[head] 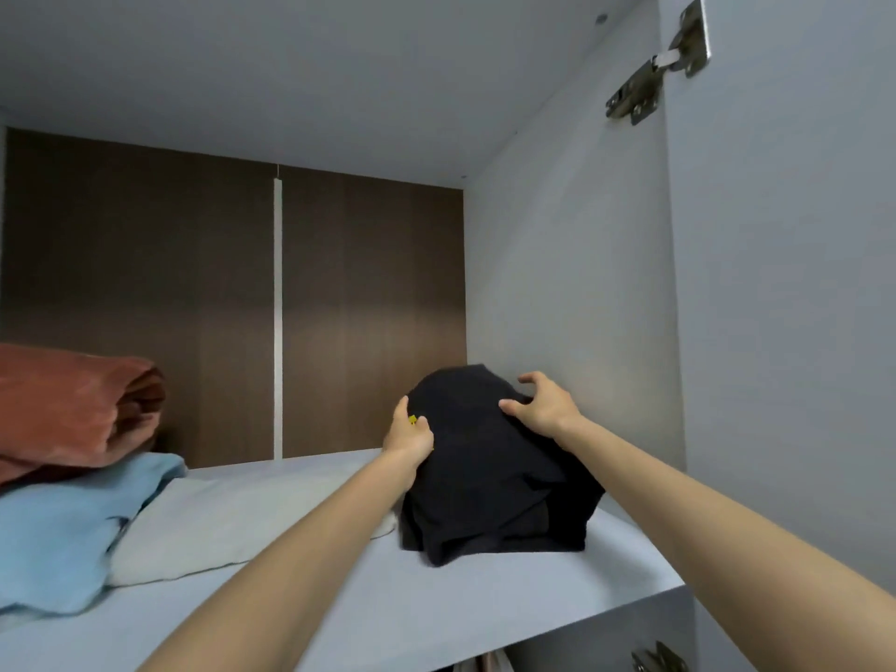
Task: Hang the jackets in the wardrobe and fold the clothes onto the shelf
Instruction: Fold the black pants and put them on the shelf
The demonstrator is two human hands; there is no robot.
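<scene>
So the risk here, going from the left: the stack with the rust cloth (72,405) on the blue cloth (58,535) looks loosely folded and slumpy, and the pale cloth (232,521) lies right next to where the work is happening. If the black garment (489,477) gets shoved sideways, I'd guess it drags that pale one along or bunches it up.

The left hand (409,436) is clamped round the bundle's left side, and the right hand (543,409) has bent fingers digging into its top right. The bundle sits on the shelf (436,608) near the right end, close to the side wall (572,283), with its front edge near the shelf's lip. It looks tall and lumpy rather than flat, so once let go it could probably flop open or slide off the front.

Count:
- 1 rust cloth
- 1 blue cloth
- 1 pale cloth
- 1 black garment
- 2 hands
- 1 shelf
- 2 hinges, the upper hinge (659,65) and the lower hinge (659,659)

No jackets in view.
</scene>
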